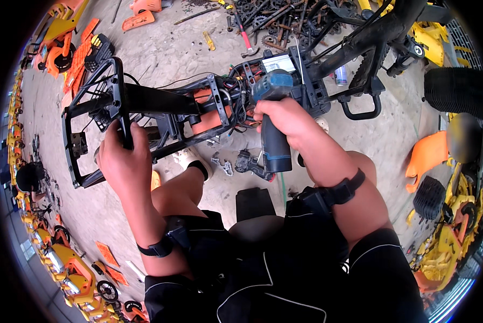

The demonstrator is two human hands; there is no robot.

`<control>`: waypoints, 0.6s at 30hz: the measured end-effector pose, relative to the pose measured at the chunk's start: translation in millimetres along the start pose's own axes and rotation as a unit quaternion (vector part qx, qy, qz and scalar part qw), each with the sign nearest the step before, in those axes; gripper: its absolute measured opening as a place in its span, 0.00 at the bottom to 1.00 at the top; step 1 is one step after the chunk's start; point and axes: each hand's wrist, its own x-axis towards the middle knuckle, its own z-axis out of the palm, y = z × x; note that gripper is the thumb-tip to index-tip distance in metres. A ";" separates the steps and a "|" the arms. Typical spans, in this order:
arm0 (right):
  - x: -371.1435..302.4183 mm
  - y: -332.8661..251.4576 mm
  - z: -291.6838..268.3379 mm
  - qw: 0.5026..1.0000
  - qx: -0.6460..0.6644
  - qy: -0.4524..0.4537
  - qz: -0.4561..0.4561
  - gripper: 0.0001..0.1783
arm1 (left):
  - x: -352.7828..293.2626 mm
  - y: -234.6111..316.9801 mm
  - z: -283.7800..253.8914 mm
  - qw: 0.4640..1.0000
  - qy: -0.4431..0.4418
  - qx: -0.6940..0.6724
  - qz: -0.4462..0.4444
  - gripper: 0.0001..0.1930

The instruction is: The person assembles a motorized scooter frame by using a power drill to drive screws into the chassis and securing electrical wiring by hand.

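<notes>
A black metal vehicle frame (pixel 160 102) lies across the floor in front of me, with wiring (pixel 241 102) and orange parts inside it. My left hand (pixel 124 153) is closed around a tube at the frame's left end. My right hand (pixel 284 118) grips the handle of a blue and black cordless drill (pixel 276 148), its battery end toward me. The drill's head is over the wired middle of the frame; its tip is hidden, so I cannot tell whether it touches anything. Beside the drill head sits a silver-white box (pixel 278 63).
Rusty metal parts (pixel 276 19) are heaped at the back, near a red-handled hammer (pixel 245 40). A second power tool (pixel 252 164) lies on the floor between my feet. A spray can (pixel 341 75) stands beyond the frame. Yellow and orange vehicles (pixel 74 269) line the left.
</notes>
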 end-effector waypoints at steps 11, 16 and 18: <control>-1.5 7.4 12.5 0.880 -0.443 0.055 -0.164 0.36 | -40.3 37.0 46.8 0.892 -0.070 -0.446 0.005 0.14; -14.0 48.0 31.0 0.775 -0.583 0.022 -0.245 0.45 | -36.3 14.6 90.1 0.804 -0.446 -0.353 -0.173 0.22; -17.6 72.3 41.2 0.729 -0.624 0.025 -0.280 0.42 | -41.3 16.9 102.9 0.732 -0.519 -0.361 -0.254 0.29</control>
